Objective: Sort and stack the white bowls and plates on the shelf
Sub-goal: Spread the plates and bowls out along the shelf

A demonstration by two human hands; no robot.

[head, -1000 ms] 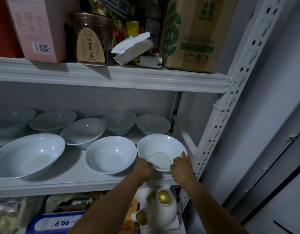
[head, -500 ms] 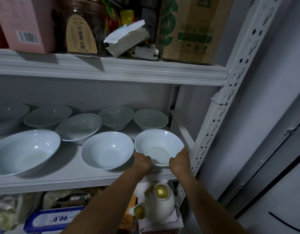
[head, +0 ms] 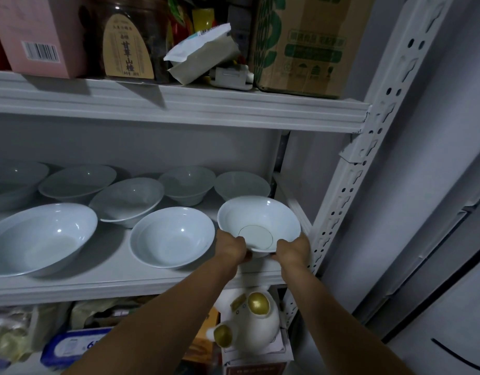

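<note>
My left hand (head: 232, 247) and right hand (head: 292, 251) are each curled round the near edge of the white bowl (head: 257, 217), gripping it. It's tipped toward me at the right end of the middle shelf (head: 125, 288). Just left sits a second bowl (head: 172, 236), then a wider bowl (head: 38, 239). More bowls (head: 187, 185) line the back.
</note>
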